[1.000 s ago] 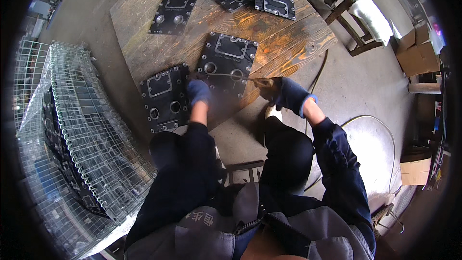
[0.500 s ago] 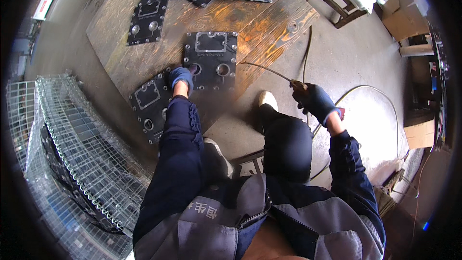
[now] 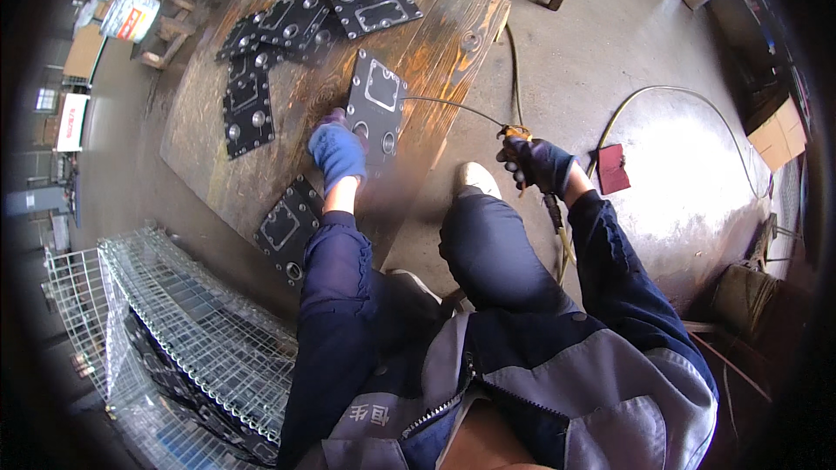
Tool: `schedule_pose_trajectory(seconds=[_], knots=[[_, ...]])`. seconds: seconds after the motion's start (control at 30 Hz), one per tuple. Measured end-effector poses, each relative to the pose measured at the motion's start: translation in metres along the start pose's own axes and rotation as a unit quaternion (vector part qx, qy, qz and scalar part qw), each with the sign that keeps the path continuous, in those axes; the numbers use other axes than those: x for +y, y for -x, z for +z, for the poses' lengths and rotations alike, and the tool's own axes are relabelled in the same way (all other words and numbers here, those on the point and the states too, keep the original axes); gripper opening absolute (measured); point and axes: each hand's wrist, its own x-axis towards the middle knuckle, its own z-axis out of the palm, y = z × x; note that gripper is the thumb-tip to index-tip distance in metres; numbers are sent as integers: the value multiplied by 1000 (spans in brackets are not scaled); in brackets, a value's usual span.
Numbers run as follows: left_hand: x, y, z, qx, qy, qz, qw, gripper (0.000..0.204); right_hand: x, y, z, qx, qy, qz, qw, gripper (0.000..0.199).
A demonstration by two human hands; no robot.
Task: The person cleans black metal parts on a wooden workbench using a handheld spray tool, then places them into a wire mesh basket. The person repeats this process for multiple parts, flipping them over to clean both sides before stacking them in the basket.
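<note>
My left hand (image 3: 338,152), in a blue work glove, grips the left edge of a black metal plate (image 3: 374,91) with round holes and a silver rectangular outline. The plate is tilted over the wooden table. My right hand (image 3: 542,165), in a dark glove, is closed around an air blow gun (image 3: 515,131) with a yellowish body. Its long thin nozzle points left, and the tip is at the plate's right edge; whether they touch I cannot tell. Beside my left wrist lies another black plate (image 3: 287,224), partly hidden by my arm.
Several more black plates (image 3: 292,19) lie overlapping on the far part of the wooden table (image 3: 196,135). A wire mesh basket (image 3: 187,305) with dark plates stands at lower left. An air hose (image 3: 649,91) loops over the floor, near a dark red piece (image 3: 613,169).
The held plate has gone from facing me broadly to a narrower, tilted angle. My left hand stays on its left edge. The view has shifted, and the blow gun stays in my right hand.
</note>
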Motion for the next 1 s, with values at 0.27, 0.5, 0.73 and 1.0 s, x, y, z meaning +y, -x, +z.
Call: schedule_pose_trajectory(seconds=[0.27, 0.5, 0.73, 1.0], knots=[[-17, -1, 38, -24, 302, -77, 950, 51, 18, -21, 1, -40, -61, -11, 997, 32], [11, 17, 9, -31, 360, -93, 928, 42, 30, -49, 6, -93, -147, 8, 985, 26], [-2, 12, 26, -9, 280, -75, 957, 50, 1, -31, 22, -93, -33, -36, 994, 26], [1, 13, 26, -34, 273, -114, 955, 57, -1, -59, 12, -135, -131, 18, 982, 30]])
